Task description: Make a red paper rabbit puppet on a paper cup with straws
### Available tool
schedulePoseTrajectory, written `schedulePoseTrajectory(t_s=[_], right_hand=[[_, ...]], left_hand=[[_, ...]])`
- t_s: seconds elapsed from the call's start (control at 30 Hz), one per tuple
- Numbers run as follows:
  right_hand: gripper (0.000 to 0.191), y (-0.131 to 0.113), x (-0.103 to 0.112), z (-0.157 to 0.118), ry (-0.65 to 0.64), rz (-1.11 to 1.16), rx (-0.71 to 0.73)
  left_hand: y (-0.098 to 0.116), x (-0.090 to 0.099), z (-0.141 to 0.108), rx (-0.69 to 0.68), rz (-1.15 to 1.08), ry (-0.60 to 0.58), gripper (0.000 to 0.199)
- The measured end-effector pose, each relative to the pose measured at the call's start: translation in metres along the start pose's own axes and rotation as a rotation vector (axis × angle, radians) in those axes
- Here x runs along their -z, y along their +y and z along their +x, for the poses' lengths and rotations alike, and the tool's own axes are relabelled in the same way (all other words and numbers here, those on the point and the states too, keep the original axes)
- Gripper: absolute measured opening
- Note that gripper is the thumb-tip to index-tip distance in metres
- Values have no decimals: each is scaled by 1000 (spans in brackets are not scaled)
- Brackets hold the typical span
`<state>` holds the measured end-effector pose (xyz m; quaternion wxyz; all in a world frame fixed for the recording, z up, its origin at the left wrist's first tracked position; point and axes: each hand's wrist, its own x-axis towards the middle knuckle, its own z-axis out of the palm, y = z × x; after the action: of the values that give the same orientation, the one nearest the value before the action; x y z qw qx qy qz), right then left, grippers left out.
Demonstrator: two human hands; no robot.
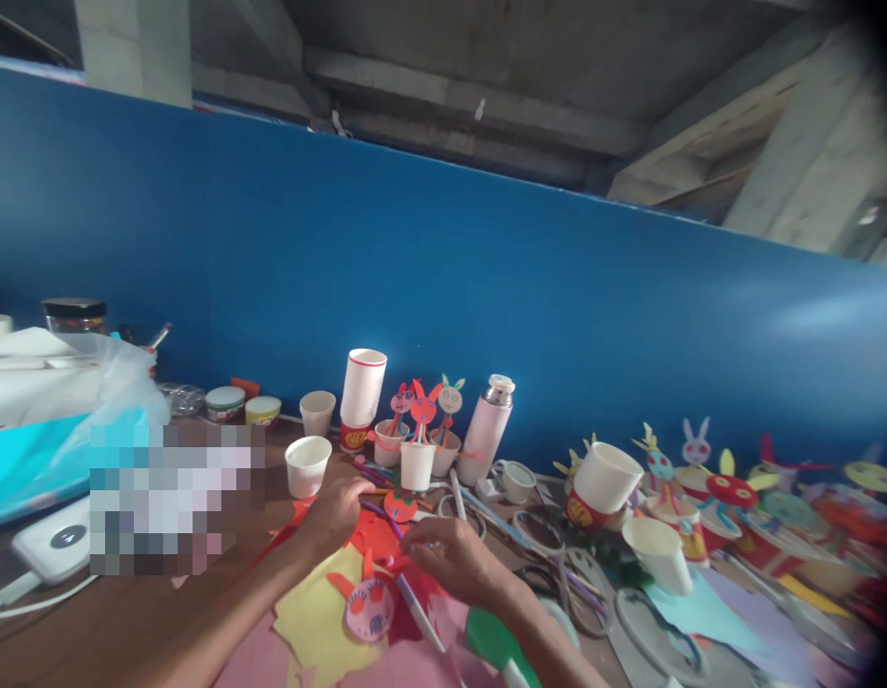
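My left hand (337, 511) reaches over red paper scraps, its fingers bent together near an orange stick; what they hold, if anything, is too small to make out. My right hand (450, 554) is curled above the red paper (376, 537), close to a purple strip. Between the hands lies a small red paper face (400, 506) with green eyes. Below them a pink paper face (370, 610) with red ears rests on yellow paper (311, 612). A white and purple marker (420, 612) lies beside it. A white cup (418, 466) with a red rabbit face stands just beyond my hands.
An open paper cup (308, 466), a cup stack (364, 387) and a pink thermos (486, 430) stand toward the blue partition (415, 258). Scissors (536, 532), tape rolls and decorated cups crowd the right. At left are a white device (53, 542) with a cable and a plastic bag (124, 382).
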<state>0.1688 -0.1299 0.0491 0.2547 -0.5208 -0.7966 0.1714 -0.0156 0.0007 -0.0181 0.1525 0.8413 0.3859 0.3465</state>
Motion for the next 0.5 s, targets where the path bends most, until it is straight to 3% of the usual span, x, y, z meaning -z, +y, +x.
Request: schedulePoseTrajectory(t_s=[0.1, 0.23, 0.5], right_hand=[[24, 15, -6, 11, 102, -238, -95], [18, 24, -19, 19, 86, -456, -101], [23, 31, -30, 23, 73, -514, -70]], left_hand=[[7, -2, -2, 11, 90, -70, 41], [19, 3, -5, 15, 262, -240, 46], [23, 10, -7, -105, 242, -235, 43]])
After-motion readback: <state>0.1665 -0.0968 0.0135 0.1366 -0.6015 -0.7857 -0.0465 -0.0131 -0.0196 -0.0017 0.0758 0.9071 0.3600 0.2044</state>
